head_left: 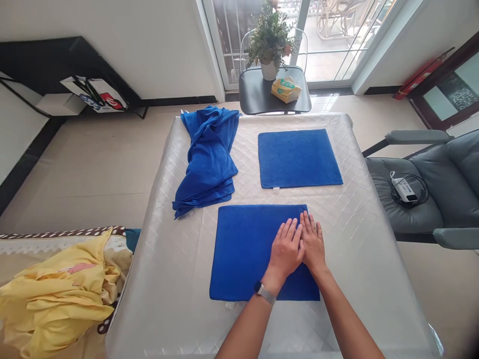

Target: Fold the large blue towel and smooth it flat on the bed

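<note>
A blue towel (243, 249) lies flat and smooth in front of me, with a small white tag at its near edge. My left hand (287, 248), with a watch on its wrist, rests palm down on the towel's right part, fingers stretched out. Beside it and touching it, my right hand (313, 242) lies flat over the towel's right edge, near the far right corner. Beyond them a second blue towel (299, 158) is spread flat. At the far left a crumpled pile of blue towels (209, 157) reaches the far edge.
All the towels lie on a padded silvery-white surface (179, 279). A yellow cloth (60, 294) is heaped at the left. A grey armchair (430, 174) holding a power bank with a cable (406, 190) stands right. Behind, a black chair (258, 94) bears a potted plant (270, 50) and tissue pack (286, 89).
</note>
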`<state>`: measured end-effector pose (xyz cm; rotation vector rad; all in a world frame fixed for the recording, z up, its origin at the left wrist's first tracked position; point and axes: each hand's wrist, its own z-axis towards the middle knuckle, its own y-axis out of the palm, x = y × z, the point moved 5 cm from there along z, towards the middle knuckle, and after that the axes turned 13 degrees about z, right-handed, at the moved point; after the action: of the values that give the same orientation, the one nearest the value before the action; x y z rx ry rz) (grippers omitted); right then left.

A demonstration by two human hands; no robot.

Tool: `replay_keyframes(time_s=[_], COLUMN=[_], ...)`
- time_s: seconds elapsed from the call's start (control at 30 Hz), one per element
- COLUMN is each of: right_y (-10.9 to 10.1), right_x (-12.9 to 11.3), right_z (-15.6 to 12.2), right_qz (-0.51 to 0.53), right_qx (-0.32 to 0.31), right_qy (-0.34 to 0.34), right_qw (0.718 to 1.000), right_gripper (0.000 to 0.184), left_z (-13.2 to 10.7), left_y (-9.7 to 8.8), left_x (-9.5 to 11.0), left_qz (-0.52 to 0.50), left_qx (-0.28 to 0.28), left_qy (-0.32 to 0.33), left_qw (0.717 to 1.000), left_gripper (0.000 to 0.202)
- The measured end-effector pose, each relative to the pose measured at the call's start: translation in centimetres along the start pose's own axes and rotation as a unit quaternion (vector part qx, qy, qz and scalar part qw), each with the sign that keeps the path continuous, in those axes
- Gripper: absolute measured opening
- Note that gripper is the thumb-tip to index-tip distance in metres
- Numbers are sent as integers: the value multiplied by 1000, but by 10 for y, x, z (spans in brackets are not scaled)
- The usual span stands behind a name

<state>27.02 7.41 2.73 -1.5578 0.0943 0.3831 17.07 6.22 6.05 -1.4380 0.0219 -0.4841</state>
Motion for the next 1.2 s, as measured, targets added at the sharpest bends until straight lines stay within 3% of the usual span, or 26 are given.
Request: replay_keyframes(time_s=[0.1, 0.27, 0.4, 0.6, 0.7, 0.93, 1.03, 1.1, 1.2], right_y=[2, 1, 0, -3, -8, -7, -2, 0, 1], right_x=[1, -1, -2, -4, -6, -7, -4, -3, -1], right_z=[-2, 1, 3, 2, 5, 32, 37, 37, 35], right_qz=[-6, 5, 19, 12, 6, 13, 11, 12, 14], right_qx=[3, 20, 24, 15, 17, 24, 31, 37, 45], right_qy=[-4, 23, 31, 35, 45, 37, 45, 47, 42], right_qw=[1000, 1000, 999, 999, 999, 999, 998, 998, 998], right_gripper=[68, 66, 65, 64, 64, 62, 62, 62, 64], left_z=[12, 2, -17, -61, -76, -79, -71, -56, -20], left_y=[7, 4, -6, -28, -31, -34, -40, -42, -30], left_x=[1, -24, -65, -149, -167, -171, -167, -151, -101], left_qz=[21, 57, 91, 141, 133, 118, 102, 92, 59], left_qx=[-8, -25, -31, -5, -7, -12, 20, 49, 47], left_qy=[-37, -86, -128, -264, -285, -291, -321, -312, -214], left_qw=[999, 994, 987, 954, 949, 949, 941, 944, 974], left_gripper=[55, 57, 56, 59, 62, 62, 63, 61, 55])
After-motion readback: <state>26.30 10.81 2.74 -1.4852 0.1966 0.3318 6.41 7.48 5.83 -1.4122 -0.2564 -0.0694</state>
